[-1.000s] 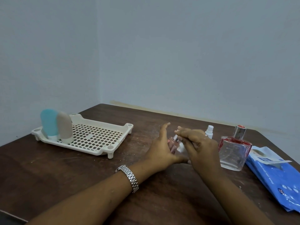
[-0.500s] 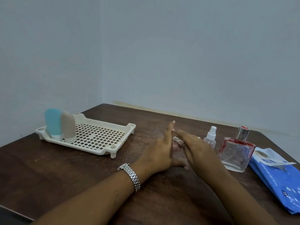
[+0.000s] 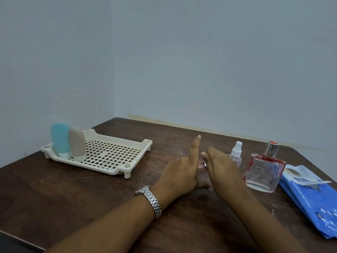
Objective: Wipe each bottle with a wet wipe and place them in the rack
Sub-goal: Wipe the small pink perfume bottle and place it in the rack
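While I watch through the head camera, a small pinkish bottle (image 3: 201, 164) shows mid-table (image 3: 73, 194), sandwiched between two hands. The left hand (image 3: 179, 172) lies flat against it, fingers straight; the right hand (image 3: 220, 165) covers its other side, and I cannot tell whether those fingers curl round it. Well to the left, a cream rack (image 3: 116, 139) holds a blue bottle (image 3: 60, 138) and a beige bottle (image 3: 77, 143) upright.

I see a cream perforated plastic rack (image 3: 109, 158) at the table's left, holding a blue squeeze bottle (image 3: 59, 138) and a beige squeeze bottle (image 3: 77, 143), both standing cap-down and touching. A small pinkish clear bottle (image 3: 201, 164) shows only as a sliver between the left hand (image 3: 182, 170) and right hand (image 3: 220, 165). Right of them stand a clear spray bottle with a white nozzle (image 3: 236, 154) and a square glass bottle with red edges (image 3: 264, 170), both upright.
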`<state>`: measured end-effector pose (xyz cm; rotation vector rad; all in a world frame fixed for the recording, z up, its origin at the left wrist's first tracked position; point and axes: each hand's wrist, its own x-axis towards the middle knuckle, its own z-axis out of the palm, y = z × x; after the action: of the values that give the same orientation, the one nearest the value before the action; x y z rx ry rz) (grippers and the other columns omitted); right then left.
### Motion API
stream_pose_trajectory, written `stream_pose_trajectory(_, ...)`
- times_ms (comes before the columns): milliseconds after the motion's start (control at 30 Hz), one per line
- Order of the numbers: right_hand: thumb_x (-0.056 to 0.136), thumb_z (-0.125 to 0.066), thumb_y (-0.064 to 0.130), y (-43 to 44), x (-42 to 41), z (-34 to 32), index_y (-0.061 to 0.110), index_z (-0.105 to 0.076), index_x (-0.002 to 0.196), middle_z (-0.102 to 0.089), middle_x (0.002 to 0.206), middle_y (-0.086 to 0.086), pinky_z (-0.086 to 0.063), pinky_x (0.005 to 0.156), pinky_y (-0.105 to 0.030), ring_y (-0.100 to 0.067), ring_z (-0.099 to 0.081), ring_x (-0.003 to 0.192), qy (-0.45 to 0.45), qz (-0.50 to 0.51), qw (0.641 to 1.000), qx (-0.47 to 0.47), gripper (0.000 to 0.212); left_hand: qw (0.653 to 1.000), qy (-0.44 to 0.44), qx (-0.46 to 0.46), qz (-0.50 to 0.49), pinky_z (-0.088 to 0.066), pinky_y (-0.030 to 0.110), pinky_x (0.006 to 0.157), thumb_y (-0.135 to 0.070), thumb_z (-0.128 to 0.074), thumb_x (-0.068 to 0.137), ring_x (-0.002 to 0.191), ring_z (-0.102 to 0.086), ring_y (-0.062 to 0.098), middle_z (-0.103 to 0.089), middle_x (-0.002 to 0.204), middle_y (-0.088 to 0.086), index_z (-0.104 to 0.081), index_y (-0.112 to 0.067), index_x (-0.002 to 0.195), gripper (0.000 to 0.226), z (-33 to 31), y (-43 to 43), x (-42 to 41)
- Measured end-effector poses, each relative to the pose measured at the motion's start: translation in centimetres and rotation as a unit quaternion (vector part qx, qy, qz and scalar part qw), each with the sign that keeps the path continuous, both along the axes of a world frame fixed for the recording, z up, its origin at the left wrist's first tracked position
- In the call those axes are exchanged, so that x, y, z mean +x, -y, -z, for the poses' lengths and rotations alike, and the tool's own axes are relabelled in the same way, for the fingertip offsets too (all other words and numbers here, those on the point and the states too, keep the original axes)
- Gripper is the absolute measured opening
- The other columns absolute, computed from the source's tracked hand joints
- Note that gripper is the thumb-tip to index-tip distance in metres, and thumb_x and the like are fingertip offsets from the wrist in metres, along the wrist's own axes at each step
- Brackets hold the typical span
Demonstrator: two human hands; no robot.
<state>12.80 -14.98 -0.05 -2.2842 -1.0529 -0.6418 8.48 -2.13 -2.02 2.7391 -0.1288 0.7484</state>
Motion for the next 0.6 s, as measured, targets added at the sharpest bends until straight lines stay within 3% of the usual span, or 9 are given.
stream_pose_trajectory(67, 0.094, -0.031, 0.028, -0.3, -0.1, 0.0, 0.021, -0.037, 0.069, -0.042, 0.065, 0.008, -0.027, 0.054, -0.02, -0.017, -0.041, 0.066, 0.014, -0.016, 1.0, 0.009, 0.027, 0.998, -0.016, -0.061, 0.005, -0.053, 0.038, 0.066, -0.049, -0.078, 0.07, 0.074, -0.065, 0.023, -0.069, 0.089, 0.01, 0.021, -0.02, 0.148, 0.129, 0.0, -0.3, 0.3)
stream_pose_trajectory(167, 0.085, -0.03, 0.031, -0.2, -0.2, 0.0, 0.015, -0.057, 0.085, -0.054, 0.081, 0.006, -0.032, 0.066, -0.014, -0.014, -0.049, 0.085, 0.005, -0.064, 0.998, 0.024, 0.031, 0.989, -0.035, -0.144, 0.002, -0.054, 0.037, 0.072, -0.042, -0.082, 0.068, 0.083, -0.066, 0.024, -0.068, 0.095, 0.009, 0.018, -0.023, 0.149, 0.13, 0.2, -0.7, 0.7)
stream_pose_trajectory(233, 0.088, -0.036, 0.017, 0.0, -0.3, 0.2, 0.013, -0.064, 0.096, -0.061, 0.101, 0.002, -0.034, 0.083, -0.015, -0.012, -0.05, 0.108, 0.002, -0.096, 0.995, 0.024, 0.03, 0.977, -0.038, -0.209, 0.012, -0.052, 0.026, 0.076, -0.035, -0.085, 0.067, 0.091, -0.066, 0.018, -0.068, 0.102, 0.005, 0.012, -0.022, 0.15, 0.128, 0.1, -1.0, 0.9)
stream_pose_trajectory(300, 0.086, -0.041, 0.006, 0.0, -0.4, 0.1, 0.011, -0.066, 0.101, -0.061, 0.112, 0.002, -0.029, 0.093, -0.011, -0.006, -0.041, 0.122, 0.004, -0.114, 0.993, 0.025, 0.03, 0.964, -0.043, -0.262, 0.028, -0.049, 0.014, 0.077, -0.03, -0.085, 0.067, 0.096, -0.064, 0.008, -0.066, 0.11, 0.002, 0.007, -0.024, 0.151, 0.125, 0.0, -1.3, 0.9)
stream_pose_trajectory(367, 0.081, -0.046, 0.003, 0.1, -0.4, 0.0, 0.01, -0.067, 0.098, -0.066, 0.108, -0.003, -0.031, 0.093, -0.004, 0.001, -0.043, 0.117, 0.033, -0.115, 0.991, 0.055, 0.028, 0.965, -0.045, -0.256, 0.035, -0.05, 0.018, 0.079, -0.034, -0.086, 0.065, 0.092, -0.063, 0.009, -0.065, 0.106, 0.0, 0.007, -0.026, 0.151, 0.127, 0.0, -1.3, 0.8)
stream_pose_trajectory(467, 0.078, -0.057, -0.001, 0.7, -0.1, -0.5, 0.01, -0.07, 0.094, -0.07, 0.1, -0.004, -0.036, 0.089, -0.004, 0.001, -0.056, 0.1, 0.043, -0.108, 0.988, 0.1, 0.023, 0.97, -0.054, -0.232, 0.042, -0.053, 0.029, 0.082, -0.041, -0.087, 0.062, 0.088, -0.063, 0.012, -0.065, 0.096, -0.004, 0.01, -0.029, 0.15, 0.131, -0.1, -1.0, 0.7)
stream_pose_trajectory(600, 0.082, -0.066, 0.001, 1.1, 0.1, -0.5, 0.014, -0.073, 0.095, -0.066, 0.091, 0.016, -0.041, 0.076, -0.001, 0.016, -0.056, 0.09, -0.007, -0.096, 0.984, 0.153, 0.02, 0.979, -0.052, -0.191, 0.053, -0.054, 0.029, 0.074, -0.045, -0.087, 0.061, 0.074, -0.06, 0.009, -0.057, 0.077, -0.012, 0.012, -0.031, 0.149, 0.133, 0.0, -0.9, 0.6)
